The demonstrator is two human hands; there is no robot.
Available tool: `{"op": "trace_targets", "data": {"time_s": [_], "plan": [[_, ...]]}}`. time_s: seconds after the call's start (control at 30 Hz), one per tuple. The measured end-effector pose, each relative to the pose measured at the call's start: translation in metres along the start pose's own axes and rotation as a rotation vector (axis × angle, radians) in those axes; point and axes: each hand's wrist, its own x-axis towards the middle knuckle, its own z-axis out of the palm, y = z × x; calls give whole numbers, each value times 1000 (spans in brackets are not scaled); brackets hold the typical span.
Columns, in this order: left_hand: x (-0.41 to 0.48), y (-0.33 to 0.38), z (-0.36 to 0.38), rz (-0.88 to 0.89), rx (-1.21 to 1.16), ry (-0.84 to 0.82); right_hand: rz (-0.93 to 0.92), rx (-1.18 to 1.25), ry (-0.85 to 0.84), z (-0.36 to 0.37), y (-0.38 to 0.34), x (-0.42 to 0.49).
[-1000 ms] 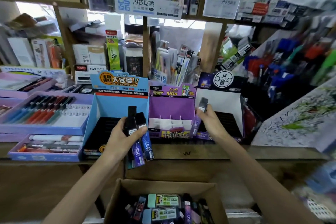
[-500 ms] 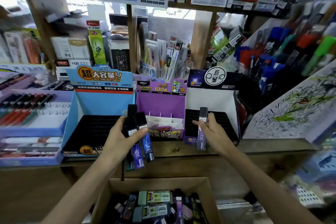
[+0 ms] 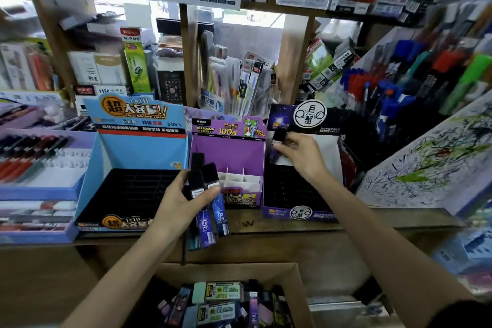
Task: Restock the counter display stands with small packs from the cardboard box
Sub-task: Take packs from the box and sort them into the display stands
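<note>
One pack (image 3: pixel 277 142) is pinched in the right hand (image 3: pixel 300 154), just right of the purple stand (image 3: pixel 229 152). More packs (image 3: pixel 210 210) are gripped in the left hand (image 3: pixel 181 202) before that stand; one could be dropped if this fanned bundle is loosened.

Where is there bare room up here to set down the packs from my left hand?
The blue stand's black tray looks bare; so does the right stand's tray below the right hand with its pack. A bare counter strip runs before the purple stand. Crowded: pen trays at left, cardboard box below.
</note>
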Motion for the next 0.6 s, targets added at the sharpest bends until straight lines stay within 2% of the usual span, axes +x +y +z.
{"op": "trace_targets", "data": {"time_s": [0.2, 0.4, 0.6], "plan": [[-1, -1, 0, -2, -14, -6, 15, -63, -81, -5, 0, 4], [-1, -3, 1, -2, -20, -15, 237, -16, 0, 9, 2, 9], [-2, -5, 1, -3, -29, -15, 183, -398, -80, 18, -4, 1]]}}
